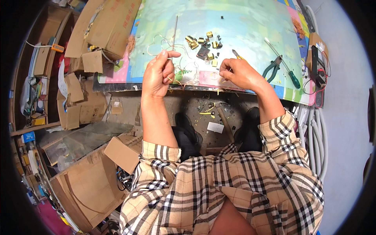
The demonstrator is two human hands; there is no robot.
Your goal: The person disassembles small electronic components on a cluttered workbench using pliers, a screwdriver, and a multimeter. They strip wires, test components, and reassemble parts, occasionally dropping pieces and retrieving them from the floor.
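Observation:
My left hand [158, 74] is raised over the table's near edge, its fingers curled and the index finger stretched out. Thin pale wire [178, 81] runs out of its curled fingers, and more loops lie just beyond. A slim metal rod [175, 33] lies behind its fingertips. My right hand [239, 72] hovers near the same edge, thumb and fingers pinched together; what they hold is too small to make out. Past it lie cutters with yellow handles [237, 55]. Between the hands, farther off, sits a loose group of small yellow and black transformers [203, 53].
On the right of the table lie green-handled pliers [270, 70], a green screwdriver [293, 78] and a black meter [316, 64] with leads. Cardboard boxes [113, 31] crowd the left. Below, scraps and a white card [215, 127] lie on the floor by my feet.

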